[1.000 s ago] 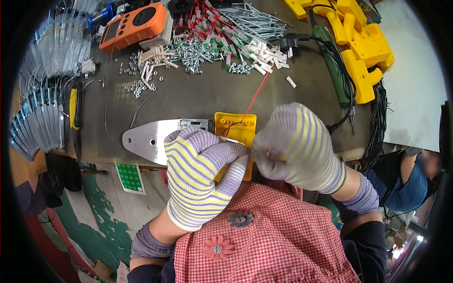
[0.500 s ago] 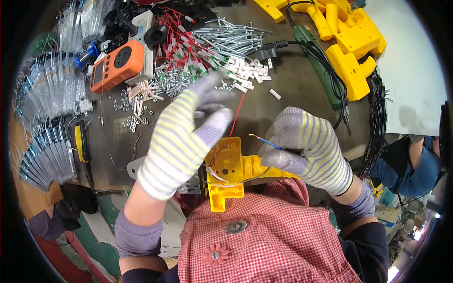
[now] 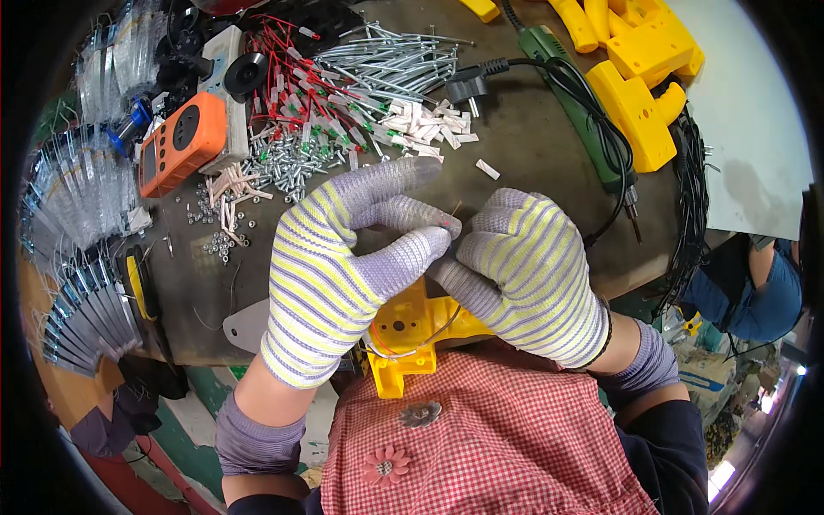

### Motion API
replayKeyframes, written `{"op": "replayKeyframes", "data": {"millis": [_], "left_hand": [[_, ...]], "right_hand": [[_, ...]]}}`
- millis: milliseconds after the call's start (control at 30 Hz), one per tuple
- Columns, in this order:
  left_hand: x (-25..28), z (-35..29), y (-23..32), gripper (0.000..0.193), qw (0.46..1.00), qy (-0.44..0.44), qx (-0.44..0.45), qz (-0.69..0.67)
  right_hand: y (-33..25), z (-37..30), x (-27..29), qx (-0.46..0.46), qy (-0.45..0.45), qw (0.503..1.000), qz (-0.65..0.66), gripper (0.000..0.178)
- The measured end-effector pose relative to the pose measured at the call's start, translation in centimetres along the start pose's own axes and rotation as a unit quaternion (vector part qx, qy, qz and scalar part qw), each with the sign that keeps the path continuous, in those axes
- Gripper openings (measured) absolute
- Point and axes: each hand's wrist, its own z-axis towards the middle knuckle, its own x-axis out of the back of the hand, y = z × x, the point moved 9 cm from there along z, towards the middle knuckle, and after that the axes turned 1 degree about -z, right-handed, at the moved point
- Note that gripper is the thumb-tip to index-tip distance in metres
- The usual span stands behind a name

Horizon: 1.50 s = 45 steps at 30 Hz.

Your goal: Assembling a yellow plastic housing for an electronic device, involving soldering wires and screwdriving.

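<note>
My left hand (image 3: 356, 266), in a striped knit glove, has its thumb and fingers pinched together above a yellow plastic housing (image 3: 403, 322). Against its fingertips my right hand (image 3: 536, 279), gloved alike, is closed with thumb and fingers curled. Fine bare copper strands of a wire (image 3: 457, 208) poke up where the two hands meet. The wire's insulated length is mostly covered by the gloves, and a small reddish spot shows at the left fingertips. The open housing lies at the table's near edge against the checked apron (image 3: 481, 412). A thin pale wire (image 3: 433, 339) loops over it.
Long screws (image 3: 395, 60), red-wired small parts (image 3: 296, 81), white connectors (image 3: 429, 124) and small bolts (image 3: 287, 163) are heaped ahead. An orange meter (image 3: 184, 142) and yellow-handled pliers (image 3: 142, 283) lie left. A green corded tool (image 3: 579, 112) and yellow housings (image 3: 635, 112) are at right.
My left hand has moved right and pinched together; my right hand has shifted slightly left to meet it. The blue wire's end, visible before in the right hand, is now hidden between them.
</note>
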Motion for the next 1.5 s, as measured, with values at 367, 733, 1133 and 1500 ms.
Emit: {"op": "replayKeyframes", "data": {"millis": [367,733,1133,1500], "left_hand": [[-1.0,0.2,0.4,0.050,0.996,-0.080,0.011,0.028],[-1.0,-2.1,4.2,0.062,0.919,0.026,-0.257,0.297],[-1.0,-2.3,4.8,0.061,0.908,0.034,-0.296,0.295],[-0.6,-1.9,4.6,0.061,0.912,0.029,-0.279,0.299]], "right_hand": [[-3.2,2.3,3.4,0.373,-0.044,0.919,-0.122,0.028],[2.5,1.4,0.6,-0.155,-0.361,0.881,0.262,0.025],[-1.1,2.8,2.4,0.175,-0.141,0.972,-0.068,0.013],[2.5,0.5,-0.1,-0.333,-0.386,0.801,0.316,0.014]]}}
